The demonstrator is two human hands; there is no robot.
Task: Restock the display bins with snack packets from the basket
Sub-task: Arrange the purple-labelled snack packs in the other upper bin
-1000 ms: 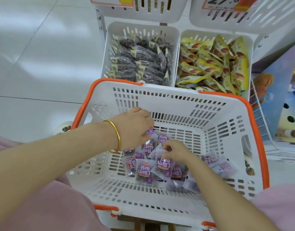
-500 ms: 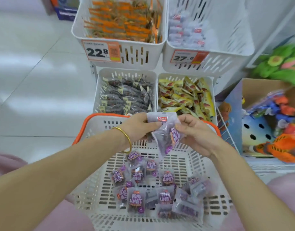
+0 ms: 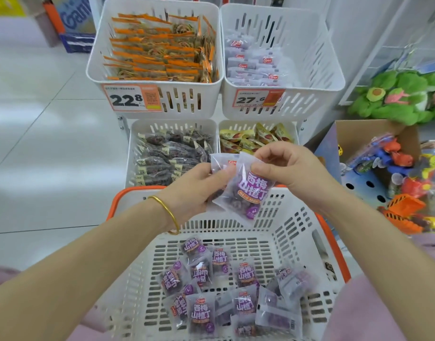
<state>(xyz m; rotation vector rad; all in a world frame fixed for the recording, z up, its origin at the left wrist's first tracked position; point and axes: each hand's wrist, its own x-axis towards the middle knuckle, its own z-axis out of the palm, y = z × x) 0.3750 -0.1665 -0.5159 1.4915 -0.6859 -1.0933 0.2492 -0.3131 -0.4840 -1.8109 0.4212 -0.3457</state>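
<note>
A white basket [image 3: 297, 232] with an orange rim sits in front of me, and several purple snack packets [image 3: 201, 313] lie on its floor. Above its far edge I hold a small stack of the same purple packets [image 3: 246, 190]. My left hand [image 3: 194, 190], with a gold bangle on the wrist, grips the stack from the left and below. From the top right, my right hand [image 3: 285, 166] pinches the front packet. The upper right display bin [image 3: 317, 77] holds matching pale packets at its left side and is partly filled.
The upper left bin [image 3: 96, 70] is packed with orange-striped packets. Two lower bins hold dark packets [image 3: 169, 153] and yellow packets [image 3: 248, 141]. A cardboard box of toys [image 3: 393, 173] and green plush toys [image 3: 396, 99] stand on the right. Tiled floor lies to the left.
Both hands rose out of the basket with purple packets and now hold them higher, in front of the lower bins. The view tilted up toward the upper bins.
</note>
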